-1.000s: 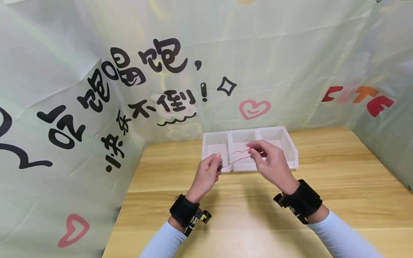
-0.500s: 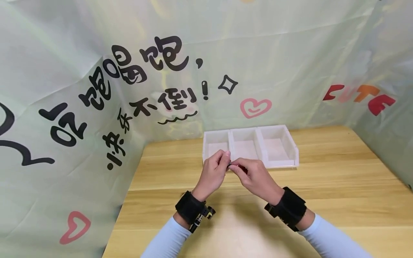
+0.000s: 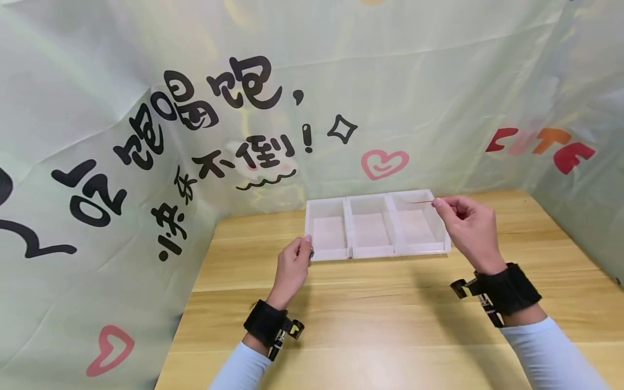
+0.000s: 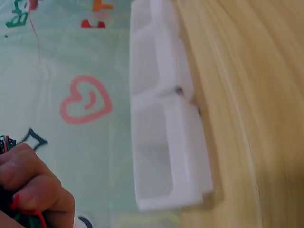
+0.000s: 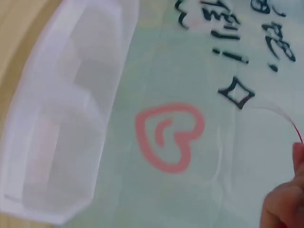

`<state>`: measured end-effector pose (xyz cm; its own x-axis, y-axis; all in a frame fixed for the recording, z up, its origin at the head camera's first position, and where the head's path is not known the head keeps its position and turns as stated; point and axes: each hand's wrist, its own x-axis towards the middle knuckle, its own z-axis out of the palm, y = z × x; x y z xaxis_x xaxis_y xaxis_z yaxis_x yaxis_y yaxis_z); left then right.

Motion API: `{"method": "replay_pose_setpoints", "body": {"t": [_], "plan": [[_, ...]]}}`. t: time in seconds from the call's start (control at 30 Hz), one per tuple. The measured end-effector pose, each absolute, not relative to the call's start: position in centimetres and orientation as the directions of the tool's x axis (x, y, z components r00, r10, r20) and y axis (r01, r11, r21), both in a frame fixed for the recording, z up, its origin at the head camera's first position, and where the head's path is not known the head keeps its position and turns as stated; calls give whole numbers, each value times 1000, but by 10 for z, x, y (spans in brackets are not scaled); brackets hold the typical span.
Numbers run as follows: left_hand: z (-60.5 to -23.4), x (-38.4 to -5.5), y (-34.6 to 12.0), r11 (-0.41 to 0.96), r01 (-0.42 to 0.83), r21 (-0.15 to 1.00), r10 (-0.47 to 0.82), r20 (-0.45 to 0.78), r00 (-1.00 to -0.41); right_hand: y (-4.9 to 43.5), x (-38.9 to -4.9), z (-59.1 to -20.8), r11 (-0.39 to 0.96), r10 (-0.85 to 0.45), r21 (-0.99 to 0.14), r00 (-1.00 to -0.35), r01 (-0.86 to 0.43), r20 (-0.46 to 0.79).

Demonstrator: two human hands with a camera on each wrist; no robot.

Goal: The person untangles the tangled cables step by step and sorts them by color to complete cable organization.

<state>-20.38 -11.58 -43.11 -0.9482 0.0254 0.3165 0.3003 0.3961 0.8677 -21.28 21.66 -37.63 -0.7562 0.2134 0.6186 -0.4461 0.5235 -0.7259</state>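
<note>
In the head view my left hand (image 3: 291, 268) grips a small dark bundle (image 3: 311, 253) near the front left corner of the bins. The left wrist view shows dark green and red strands (image 4: 18, 204) bunched inside its curled fingers. Up at the right, my right hand (image 3: 472, 230) pinches a thin red thread-like strand (image 3: 425, 202) between thumb and forefinger. That strand extends leftward over the right bin and fades to a faint pale line. In the right wrist view the red strand (image 5: 297, 132) curves up from the fingertips. The bundle is mostly hidden by the left fingers.
Three white bins (image 3: 372, 252) stand joined in a row at the back of the wooden table (image 3: 361, 325). Behind and beside them hangs a pale green printed cloth (image 3: 439, 108). Black straps with small cameras (image 3: 509, 290) circle both wrists.
My hands came together at the bundle half a second ago. Now they are wide apart: the left moved left, the right swung right and up with the red strand.
</note>
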Motion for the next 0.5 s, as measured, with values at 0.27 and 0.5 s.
{"method": "replay_pose_setpoints", "body": {"t": [0.27,0.5], "plan": [[-423,-200,-105,257,268,929,90,253,-963,240,-229,-378,535,249,-749,-773,-392,583],[-413,-194,-104,17,176,984,214,168,-962,248,-252,-403,246,262,-915,-887,-320,381]]}}
